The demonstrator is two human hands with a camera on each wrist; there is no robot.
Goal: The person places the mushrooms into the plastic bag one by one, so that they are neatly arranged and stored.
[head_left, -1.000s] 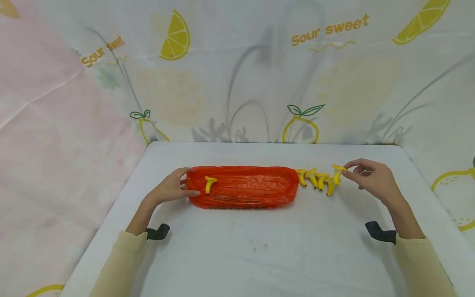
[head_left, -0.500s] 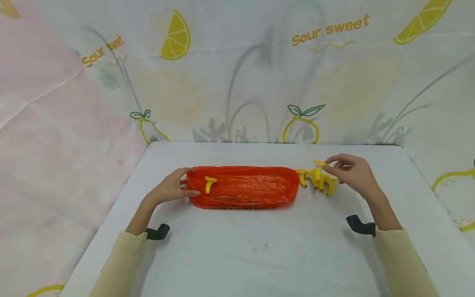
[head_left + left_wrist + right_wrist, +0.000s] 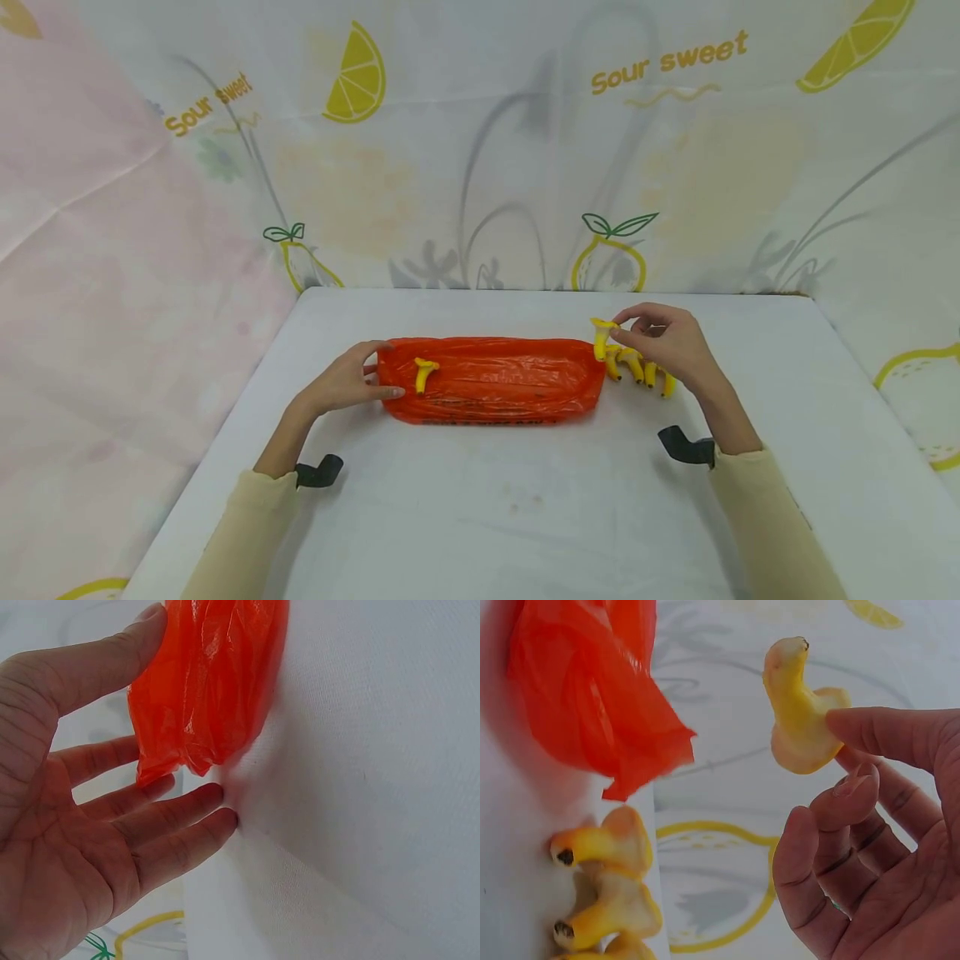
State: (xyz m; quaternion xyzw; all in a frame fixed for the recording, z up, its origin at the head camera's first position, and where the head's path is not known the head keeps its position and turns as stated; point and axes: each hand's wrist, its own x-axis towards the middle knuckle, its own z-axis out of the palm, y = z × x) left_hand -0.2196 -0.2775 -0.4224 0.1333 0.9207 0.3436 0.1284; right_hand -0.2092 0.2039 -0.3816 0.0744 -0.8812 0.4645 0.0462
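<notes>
Between right thumb and fingertips, the right hand [image 3: 663, 342] pinches a yellow, funnel-shaped mushroom [image 3: 602, 337], raised near the right end of a red plastic bag [image 3: 495, 375]. The right wrist view shows this chanterelle-like mushroom [image 3: 799, 712] with its dark-tipped stem upward and the other fingers curled. At the bag's left end, the left hand [image 3: 345, 379] holds the edge, thumb on the near side and a forefinger behind, as the left wrist view of the bag [image 3: 210, 682] shows. One mushroom [image 3: 423, 375] lies on the bag's left part.
Several more yellow mushrooms [image 3: 632, 364] lie in a row on the white table [image 3: 510, 508], right of the bag. A lemon-printed cloth [image 3: 450, 167] stands behind the table. Black mounts [image 3: 318, 471] sit at both wrists.
The right hand has moved left with the pinched mushroom, passing above the row to the bag's right end. The left hand, the bag and the mushroom on it have stayed in place.
</notes>
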